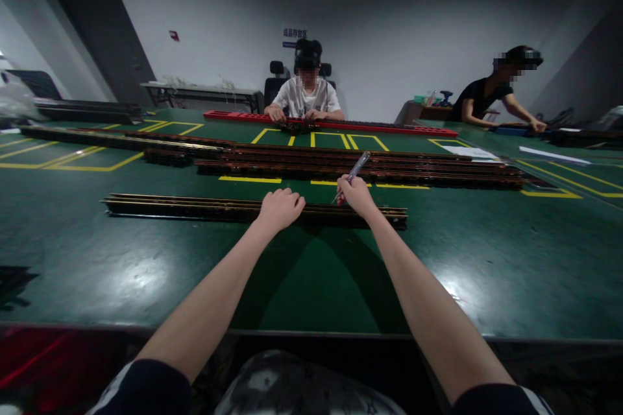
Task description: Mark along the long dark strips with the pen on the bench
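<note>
A long dark metal rail assembly with brass-coloured edges lies across the green table in front of me. My left hand is closed over it near the middle, fingers curled over its far side. In my right hand, just above the rail's right part, is a slim pen-like tool with a clear handle. Its handle leans up and to the right, and a thin tip points down at the rail; whether the tip touches cannot be made out.
Beyond lies a stack of long dark rails. A co-worker sits opposite, hands at a dark part by a long red rack. Another person works at the far right. White papers lie on the right; a dark object lies at left.
</note>
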`<state>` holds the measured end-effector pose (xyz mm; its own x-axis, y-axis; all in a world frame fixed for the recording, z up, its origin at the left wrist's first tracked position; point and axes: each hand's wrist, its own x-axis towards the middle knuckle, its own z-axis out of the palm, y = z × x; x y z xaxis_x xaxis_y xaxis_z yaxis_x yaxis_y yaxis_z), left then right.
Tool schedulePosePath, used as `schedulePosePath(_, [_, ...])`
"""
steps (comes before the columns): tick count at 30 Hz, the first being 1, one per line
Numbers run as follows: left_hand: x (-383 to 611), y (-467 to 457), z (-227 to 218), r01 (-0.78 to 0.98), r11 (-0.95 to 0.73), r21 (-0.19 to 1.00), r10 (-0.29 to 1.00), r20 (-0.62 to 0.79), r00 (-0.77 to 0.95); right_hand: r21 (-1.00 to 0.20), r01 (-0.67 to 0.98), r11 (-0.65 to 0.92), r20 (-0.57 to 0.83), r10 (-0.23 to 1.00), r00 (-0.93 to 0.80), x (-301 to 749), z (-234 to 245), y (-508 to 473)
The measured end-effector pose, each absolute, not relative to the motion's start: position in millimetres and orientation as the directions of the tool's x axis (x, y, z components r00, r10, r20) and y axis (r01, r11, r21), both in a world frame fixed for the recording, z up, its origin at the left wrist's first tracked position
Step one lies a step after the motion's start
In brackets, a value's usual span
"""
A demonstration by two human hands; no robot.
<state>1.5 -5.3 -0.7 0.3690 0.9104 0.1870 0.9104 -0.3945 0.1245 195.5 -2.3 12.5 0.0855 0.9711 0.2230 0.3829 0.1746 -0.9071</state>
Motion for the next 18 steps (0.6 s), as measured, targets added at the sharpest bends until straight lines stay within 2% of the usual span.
schedulePosePath(12, [0.5,-3.4,-2.5,0.911,-0.402,0.094,0.904,0.197,0.379,-0.864,0.461,0.205,0.273,0.958,0.085,198.2,11.4,-0.6])
schedulePosePath(18, [0.3,-3.5,-2.8,0.908,-0.400,0.124,0.908,0.190,0.374,-0.863,0.462,0.204,0.263,0.962,0.067,196.8,11.9,-3.4])
